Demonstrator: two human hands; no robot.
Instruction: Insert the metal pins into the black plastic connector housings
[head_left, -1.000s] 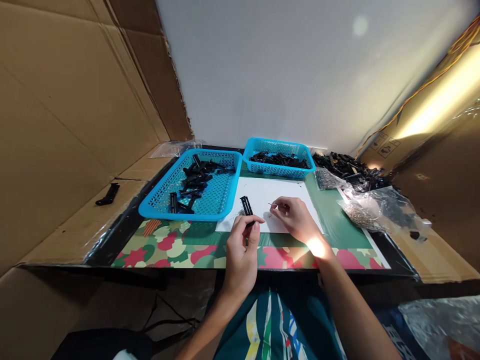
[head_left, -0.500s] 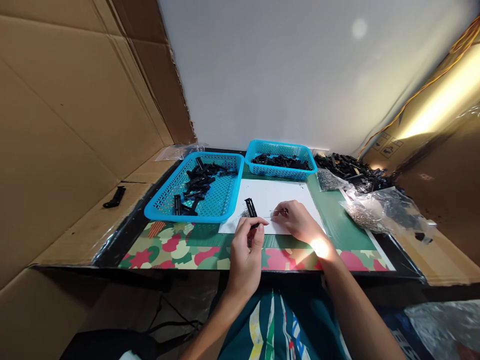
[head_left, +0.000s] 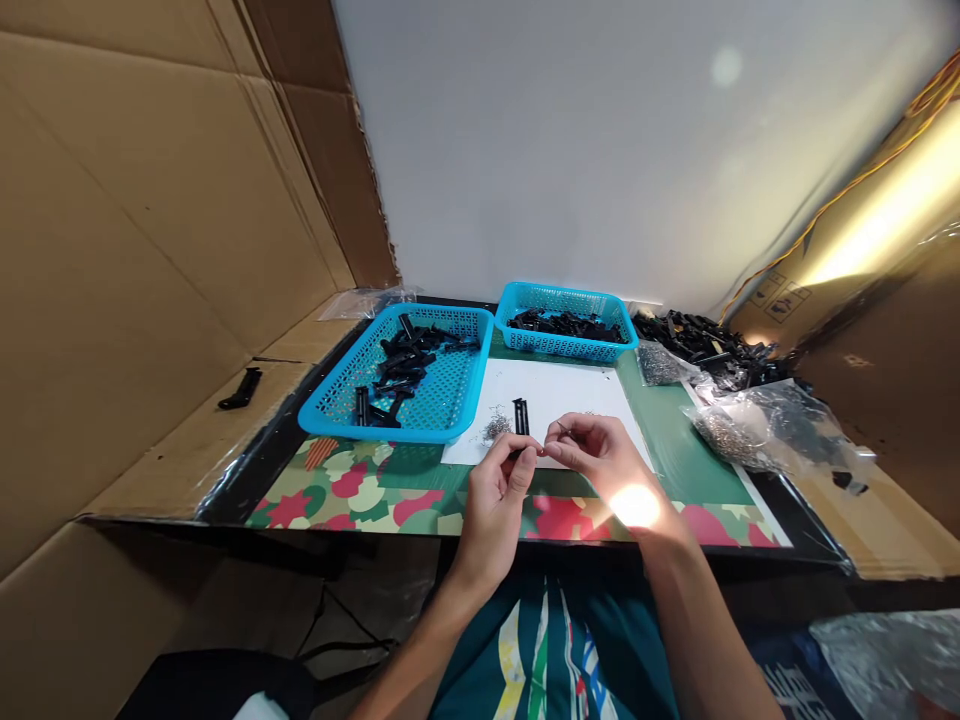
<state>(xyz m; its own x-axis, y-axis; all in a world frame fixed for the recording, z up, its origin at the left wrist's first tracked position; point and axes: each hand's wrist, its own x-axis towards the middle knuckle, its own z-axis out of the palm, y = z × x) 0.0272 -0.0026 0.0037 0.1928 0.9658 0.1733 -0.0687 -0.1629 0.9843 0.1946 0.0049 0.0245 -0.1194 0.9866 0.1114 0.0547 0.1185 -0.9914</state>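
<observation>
My left hand is closed around the lower end of a black plastic part, which points up and away over the white sheet. My right hand is pinched just to the right, its fingertips almost touching those of my left hand. Whatever it holds is too small to make out. A small pile of thin metal pieces lies on the sheet, left of the black part.
A large blue basket of black parts stands left, a smaller blue basket behind the sheet. At the right are heaped black parts and a plastic bag of metal pieces. One black part lies far left.
My right hand has come left, up to my left fingertips. The black part has swung more upright and slightly right, showing more of the metal pile.
</observation>
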